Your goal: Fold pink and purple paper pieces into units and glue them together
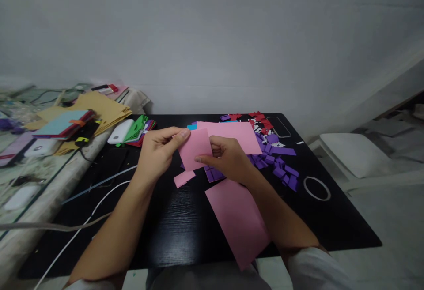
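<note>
Both hands hold one small pink paper piece (pixel 194 148) above the black table (pixel 334 219). My left hand (pixel 159 150) pinches its upper left edge with thumb and fingers. My right hand (pixel 228 156) grips its lower right side. A larger pink sheet (pixel 239 134) lies behind the hands. Another pink sheet (pixel 236 218) rests under my right forearm near the front edge. A small pink offcut (pixel 184 178) lies just below the held piece.
Purple paper strips (pixel 280 163) and red scraps (pixel 261 121) are scattered at the right. A white ring (pixel 317 188) lies further right. Coloured sheets (pixel 141 130), a white device (pixel 120 131) and brown envelopes (pixel 99 107) sit left. White cables (pixel 99 193) cross the table's left side.
</note>
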{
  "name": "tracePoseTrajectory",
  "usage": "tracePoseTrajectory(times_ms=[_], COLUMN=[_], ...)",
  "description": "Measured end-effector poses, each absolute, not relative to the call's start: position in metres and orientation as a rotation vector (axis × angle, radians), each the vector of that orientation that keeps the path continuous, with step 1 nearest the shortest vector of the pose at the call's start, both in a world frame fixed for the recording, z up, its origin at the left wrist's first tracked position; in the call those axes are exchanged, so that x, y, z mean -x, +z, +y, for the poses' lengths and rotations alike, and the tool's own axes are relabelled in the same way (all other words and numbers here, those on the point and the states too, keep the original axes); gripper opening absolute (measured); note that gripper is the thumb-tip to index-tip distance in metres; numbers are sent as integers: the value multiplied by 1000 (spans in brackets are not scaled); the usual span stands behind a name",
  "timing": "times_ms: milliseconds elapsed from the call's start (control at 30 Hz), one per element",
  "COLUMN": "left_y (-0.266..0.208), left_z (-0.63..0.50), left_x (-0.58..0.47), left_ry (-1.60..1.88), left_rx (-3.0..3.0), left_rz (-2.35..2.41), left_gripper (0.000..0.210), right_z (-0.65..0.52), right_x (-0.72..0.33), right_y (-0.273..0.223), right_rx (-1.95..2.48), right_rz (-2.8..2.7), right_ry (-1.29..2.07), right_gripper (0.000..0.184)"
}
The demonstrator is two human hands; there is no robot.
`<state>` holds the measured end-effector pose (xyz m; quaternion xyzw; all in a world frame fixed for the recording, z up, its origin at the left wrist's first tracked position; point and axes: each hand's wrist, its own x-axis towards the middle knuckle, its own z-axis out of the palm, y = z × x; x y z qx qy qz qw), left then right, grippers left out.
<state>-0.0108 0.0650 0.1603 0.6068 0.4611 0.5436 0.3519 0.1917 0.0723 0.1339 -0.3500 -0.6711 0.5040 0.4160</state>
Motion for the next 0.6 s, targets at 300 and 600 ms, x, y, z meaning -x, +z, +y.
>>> tracePoseTrajectory(times_ms=[300,600], left_y=[159,162], left_z=[67,64], left_x=[18,18], left_ry=[1433,1391], left_rx=[-1578,-1615], left_rz=[1205,1261], left_gripper=[29,24], right_z=[73,73], right_x=[-195,-198], right_y=[137,141], right_rx=[847,866], right_rz=[-1618,-1573], right_ry=[1335,1390], right_gripper=[32,34])
